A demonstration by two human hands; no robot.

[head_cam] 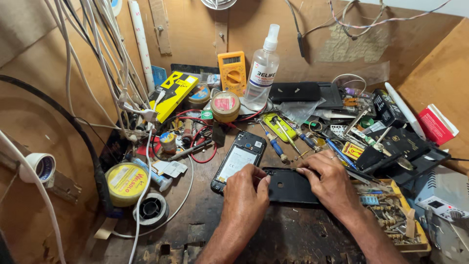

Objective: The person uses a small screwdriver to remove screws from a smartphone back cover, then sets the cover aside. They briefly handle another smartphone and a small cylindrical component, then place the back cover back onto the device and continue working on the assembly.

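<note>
An opened smartphone point(238, 159) lies back-side up on the dark wooden bench, its battery exposed. Beside it to the right lies its black back cover point(288, 186). My left hand point(245, 193) rests over the phone's lower end and the cover's left edge, fingers curled down on them. My right hand point(332, 181) presses on the cover's upper right edge, fingertips pointing left. Neither hand lifts anything; both touch the cover.
Screwdrivers point(276, 146) and a tweezer lie behind the phone. Farther back stand a clear spray bottle point(261, 68), a yellow multimeter point(232, 71) and a round tin point(225, 105). Left: a solder-wire spool point(126, 182), tape roll point(151, 209), hanging white cables. Right: a tray of small parts point(391, 215).
</note>
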